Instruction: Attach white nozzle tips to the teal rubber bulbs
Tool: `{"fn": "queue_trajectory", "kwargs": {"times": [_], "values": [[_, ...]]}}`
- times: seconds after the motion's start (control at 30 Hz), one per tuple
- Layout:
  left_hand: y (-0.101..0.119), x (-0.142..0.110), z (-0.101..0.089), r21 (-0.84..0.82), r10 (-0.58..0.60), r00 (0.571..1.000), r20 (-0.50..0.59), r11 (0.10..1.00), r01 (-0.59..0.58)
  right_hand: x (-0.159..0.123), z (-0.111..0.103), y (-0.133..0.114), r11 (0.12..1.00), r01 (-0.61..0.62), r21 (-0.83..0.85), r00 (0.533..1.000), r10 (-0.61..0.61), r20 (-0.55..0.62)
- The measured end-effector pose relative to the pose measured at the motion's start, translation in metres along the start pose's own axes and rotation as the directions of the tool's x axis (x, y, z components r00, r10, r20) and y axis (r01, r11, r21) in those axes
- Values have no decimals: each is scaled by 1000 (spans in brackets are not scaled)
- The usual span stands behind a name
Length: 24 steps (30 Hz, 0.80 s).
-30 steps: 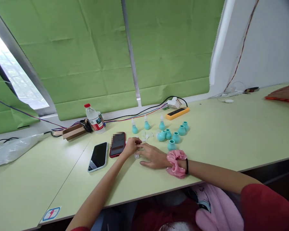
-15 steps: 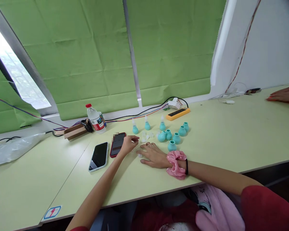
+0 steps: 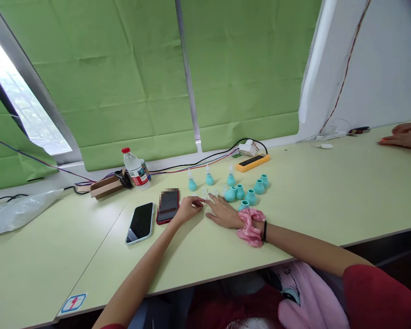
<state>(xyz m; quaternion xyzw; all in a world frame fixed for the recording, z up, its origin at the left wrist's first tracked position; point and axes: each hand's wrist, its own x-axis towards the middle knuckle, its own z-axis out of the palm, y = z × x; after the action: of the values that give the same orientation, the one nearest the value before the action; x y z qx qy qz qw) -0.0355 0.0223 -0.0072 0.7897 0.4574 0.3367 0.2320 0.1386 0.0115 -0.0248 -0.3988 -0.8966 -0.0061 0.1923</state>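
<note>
My left hand rests on the pale green table beside a red-cased phone, its fingers curled and pinched on something small I cannot make out. My right hand, with a pink scrunchie on the wrist, lies flat with fingers stretched toward small clear plastic pieces. Just beyond stand several teal bulb-shaped pieces; three more teal bulbs with clear tips stand in a row behind.
A second phone in a light case lies left of the red one. A water bottle, a cardboard box, cables and an orange power strip line the back edge. Another person's hand rests at far right. A plastic bag lies left.
My right hand has slid forward toward the clear pieces and now hides part of the nearest teal bulb. My left hand has shifted slightly and stays curled.
</note>
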Motion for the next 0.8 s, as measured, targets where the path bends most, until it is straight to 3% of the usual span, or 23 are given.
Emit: {"fn": "queue_trajectory", "kwargs": {"times": [0.23,0.33,0.47,0.63,0.8], "values": [[6,-2,13,44,4,996,-93,999,0,3,9,4,986,61,156,998,-61,-6],[6,-3,15,23,21,997,-78,1000,-19,2,6,1,976,71,206,997,-78,26],[9,-5,18,66,59,998,-12,996,-58,2,4,-1,983,-1,183,994,-19,107],[12,-6,19,105,86,996,-5,991,-85,3,3,-1,988,6,157,994,-22,104],[11,-5,17,81,59,998,16,995,-61,3,6,1,988,-106,116,989,93,115]]}}
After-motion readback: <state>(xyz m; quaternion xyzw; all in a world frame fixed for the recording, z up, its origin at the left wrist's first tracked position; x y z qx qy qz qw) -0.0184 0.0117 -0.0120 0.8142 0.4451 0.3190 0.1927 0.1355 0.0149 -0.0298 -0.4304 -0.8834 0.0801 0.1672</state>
